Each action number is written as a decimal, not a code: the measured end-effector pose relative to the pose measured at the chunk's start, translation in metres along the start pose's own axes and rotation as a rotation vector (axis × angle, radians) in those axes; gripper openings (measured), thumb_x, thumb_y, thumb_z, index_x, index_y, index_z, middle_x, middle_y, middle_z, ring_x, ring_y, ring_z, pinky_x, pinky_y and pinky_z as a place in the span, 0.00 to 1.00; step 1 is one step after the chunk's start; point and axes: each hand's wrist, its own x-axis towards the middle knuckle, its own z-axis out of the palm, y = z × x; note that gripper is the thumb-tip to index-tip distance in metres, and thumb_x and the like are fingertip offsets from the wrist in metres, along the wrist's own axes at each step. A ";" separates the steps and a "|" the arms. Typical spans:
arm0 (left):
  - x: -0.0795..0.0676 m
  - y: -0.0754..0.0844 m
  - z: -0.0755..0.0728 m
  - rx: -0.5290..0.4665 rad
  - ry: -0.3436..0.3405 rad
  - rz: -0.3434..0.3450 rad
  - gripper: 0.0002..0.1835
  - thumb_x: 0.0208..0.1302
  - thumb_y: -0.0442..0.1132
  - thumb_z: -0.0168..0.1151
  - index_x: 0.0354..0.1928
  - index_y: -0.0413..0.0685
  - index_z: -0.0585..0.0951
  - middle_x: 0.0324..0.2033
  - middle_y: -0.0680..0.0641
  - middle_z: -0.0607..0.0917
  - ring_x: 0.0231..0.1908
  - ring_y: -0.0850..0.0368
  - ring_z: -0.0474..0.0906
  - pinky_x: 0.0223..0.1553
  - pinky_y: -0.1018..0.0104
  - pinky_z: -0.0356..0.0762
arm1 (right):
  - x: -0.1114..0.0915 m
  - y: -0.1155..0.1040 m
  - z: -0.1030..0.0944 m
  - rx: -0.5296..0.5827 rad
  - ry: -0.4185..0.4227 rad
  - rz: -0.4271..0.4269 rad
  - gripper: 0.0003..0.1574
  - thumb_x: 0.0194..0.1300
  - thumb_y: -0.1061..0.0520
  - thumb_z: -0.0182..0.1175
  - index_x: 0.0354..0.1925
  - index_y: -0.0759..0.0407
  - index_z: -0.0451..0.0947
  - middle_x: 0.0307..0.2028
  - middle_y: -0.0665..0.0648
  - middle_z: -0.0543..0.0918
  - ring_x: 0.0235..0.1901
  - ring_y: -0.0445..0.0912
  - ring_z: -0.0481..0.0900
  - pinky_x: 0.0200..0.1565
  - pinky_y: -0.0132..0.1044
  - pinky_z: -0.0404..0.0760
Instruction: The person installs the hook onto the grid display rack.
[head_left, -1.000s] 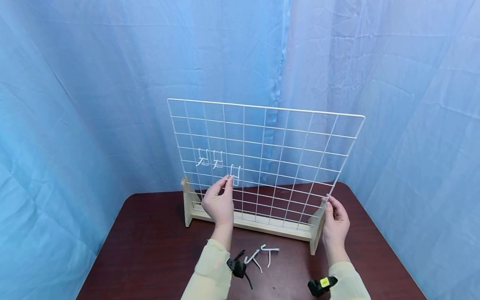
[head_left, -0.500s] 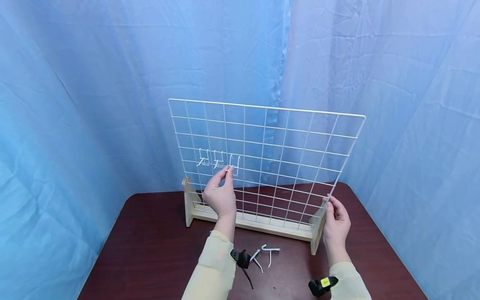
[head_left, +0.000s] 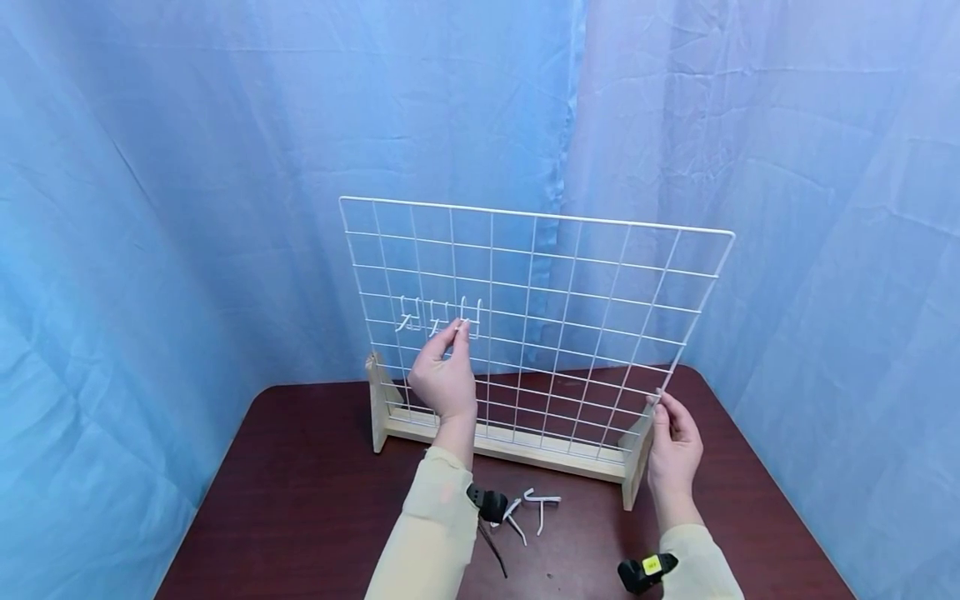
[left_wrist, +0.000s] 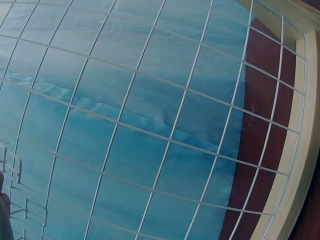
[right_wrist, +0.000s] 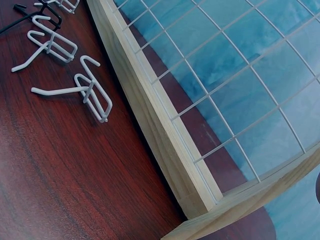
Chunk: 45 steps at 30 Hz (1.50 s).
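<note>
In the head view, my left hand (head_left: 444, 379) pinches a white wire hook (head_left: 479, 312) between thumb and fingertips against the white wire grid panel (head_left: 536, 215). The hook's upper prongs meet a horizontal wire; whether they pass over it is unclear. Just left of it, two similar white hooks (head_left: 407, 320) hang in a row. My right hand (head_left: 675, 446) holds the panel's lower right edge beside the wooden stand (head_left: 525, 454). In the left wrist view, only a sliver of the left hand (left_wrist: 4, 220) shows.
On the dark red table (head_left: 300, 492), several loose white hooks (right_wrist: 92, 92) lie in front of the stand, together with a black one (right_wrist: 55, 17). Blue curtains (head_left: 225, 167) surround the table. The left forearm partly covers the loose hooks in the head view.
My left hand has raised the white hook up along the grid, level with the two hanging hooks. The right hand has stayed at the panel's edge.
</note>
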 end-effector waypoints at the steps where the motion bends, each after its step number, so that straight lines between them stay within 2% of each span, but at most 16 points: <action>1: 0.000 0.000 0.001 0.001 0.000 -0.002 0.05 0.46 0.36 0.74 0.28 0.48 0.88 0.25 0.54 0.86 0.25 0.64 0.82 0.28 0.63 0.78 | 0.000 0.000 0.000 -0.006 0.001 0.000 0.16 0.63 0.71 0.52 0.50 0.77 0.72 0.39 0.56 0.84 0.44 0.43 0.80 0.46 0.26 0.74; 5: -0.003 -0.002 0.003 0.013 -0.002 -0.018 0.05 0.45 0.37 0.74 0.27 0.49 0.88 0.25 0.54 0.86 0.26 0.63 0.82 0.28 0.62 0.79 | 0.001 0.000 -0.001 -0.004 0.001 0.000 0.16 0.63 0.71 0.52 0.49 0.77 0.72 0.39 0.56 0.84 0.44 0.43 0.80 0.45 0.26 0.74; 10: -0.007 -0.005 0.004 0.059 -0.027 -0.050 0.05 0.46 0.38 0.74 0.28 0.50 0.88 0.25 0.55 0.86 0.28 0.64 0.82 0.30 0.66 0.78 | 0.001 -0.001 -0.001 -0.001 -0.002 0.002 0.16 0.63 0.72 0.51 0.50 0.77 0.72 0.39 0.56 0.84 0.44 0.42 0.80 0.45 0.26 0.74; 16: -0.014 -0.011 0.001 0.092 -0.088 -0.100 0.06 0.47 0.39 0.73 0.30 0.52 0.88 0.26 0.55 0.86 0.28 0.64 0.82 0.31 0.62 0.79 | 0.001 0.000 -0.001 0.003 -0.001 0.002 0.16 0.63 0.72 0.52 0.49 0.78 0.72 0.39 0.56 0.84 0.44 0.43 0.80 0.45 0.27 0.74; 26: -0.017 -0.020 -0.002 0.106 -0.135 -0.147 0.07 0.47 0.39 0.73 0.32 0.50 0.88 0.27 0.54 0.86 0.29 0.62 0.82 0.31 0.59 0.79 | 0.000 0.000 0.001 0.000 -0.005 -0.009 0.16 0.63 0.71 0.52 0.49 0.78 0.72 0.39 0.58 0.84 0.44 0.44 0.79 0.45 0.27 0.74; 30: -0.020 -0.025 -0.003 0.117 -0.155 -0.159 0.07 0.48 0.40 0.72 0.32 0.52 0.88 0.27 0.56 0.86 0.29 0.63 0.82 0.31 0.63 0.78 | 0.000 -0.002 0.001 -0.018 -0.009 -0.007 0.16 0.63 0.71 0.52 0.50 0.78 0.72 0.39 0.58 0.84 0.44 0.44 0.79 0.46 0.27 0.74; 34: -0.025 -0.033 -0.008 0.147 -0.174 -0.172 0.07 0.49 0.41 0.72 0.33 0.52 0.88 0.28 0.57 0.86 0.29 0.64 0.81 0.30 0.65 0.78 | -0.001 -0.003 0.002 -0.005 -0.008 -0.010 0.16 0.63 0.71 0.51 0.50 0.78 0.71 0.39 0.59 0.84 0.44 0.44 0.79 0.46 0.27 0.74; 39: -0.033 -0.043 -0.015 0.128 -0.216 -0.242 0.08 0.50 0.41 0.71 0.34 0.52 0.87 0.30 0.57 0.86 0.31 0.64 0.82 0.32 0.62 0.80 | 0.000 -0.003 0.002 0.025 -0.002 -0.020 0.16 0.63 0.72 0.51 0.49 0.80 0.71 0.38 0.60 0.84 0.43 0.44 0.80 0.45 0.27 0.74; 45: -0.042 -0.057 -0.025 0.159 -0.266 -0.236 0.08 0.51 0.42 0.71 0.35 0.50 0.87 0.30 0.56 0.86 0.31 0.63 0.82 0.33 0.63 0.78 | 0.000 -0.001 0.001 0.017 -0.001 -0.021 0.16 0.63 0.72 0.51 0.49 0.80 0.71 0.38 0.59 0.84 0.43 0.44 0.79 0.45 0.27 0.74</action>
